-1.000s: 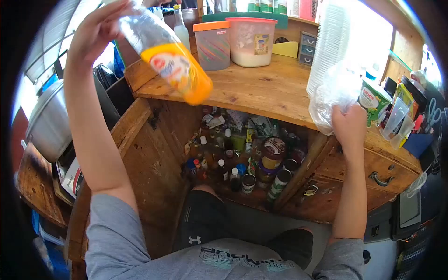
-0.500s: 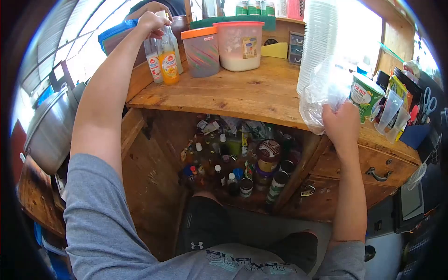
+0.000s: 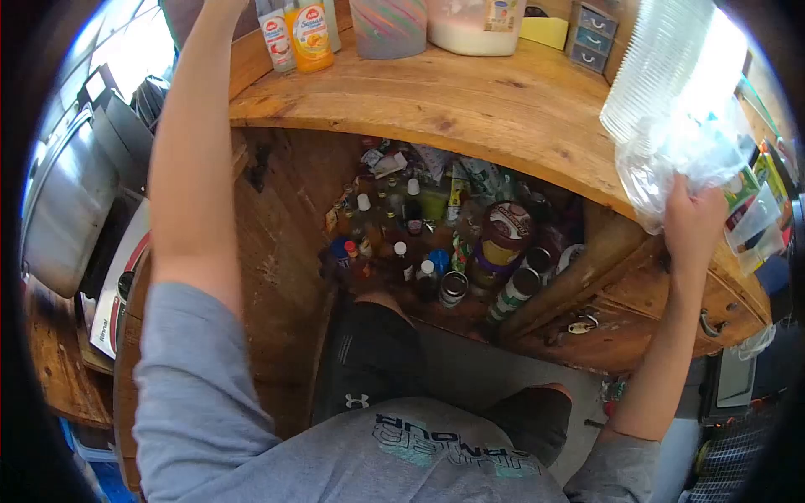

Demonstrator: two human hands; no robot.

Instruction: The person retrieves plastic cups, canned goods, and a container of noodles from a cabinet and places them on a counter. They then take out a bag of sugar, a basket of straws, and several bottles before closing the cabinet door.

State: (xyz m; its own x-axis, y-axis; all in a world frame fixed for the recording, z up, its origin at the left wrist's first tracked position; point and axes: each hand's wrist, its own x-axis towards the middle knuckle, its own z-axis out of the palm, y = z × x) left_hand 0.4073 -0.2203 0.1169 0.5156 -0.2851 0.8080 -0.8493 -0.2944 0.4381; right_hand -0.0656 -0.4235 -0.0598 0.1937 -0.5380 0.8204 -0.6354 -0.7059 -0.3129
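My right hand (image 3: 694,214) is closed on the bunched end of a clear plastic bag (image 3: 644,180) at the right front edge of the wooden counter. A tall stack of clear plastic cups or lids (image 3: 641,84) leans above it. My left arm (image 3: 194,159) reaches up to the top edge, where only the base of my left hand (image 3: 223,7) shows; its fingers are cut off. Close by that hand stand an orange squash bottle (image 3: 310,38) and a bottle with a red-and-white label (image 3: 277,42), their tops out of view.
Below the counter (image 3: 436,117), an open cabinet holds several bottles, cans and a brown-lidded jar (image 3: 507,230). A striped tub (image 3: 388,29), a container of white contents (image 3: 471,33) and small drawers (image 3: 591,38) stand on top. A large metal pot (image 3: 63,201) is at left.
The view has tipped downward, so the counter items sit higher and my left hand is mostly cut off. My right hand keeps its grip on the bag.
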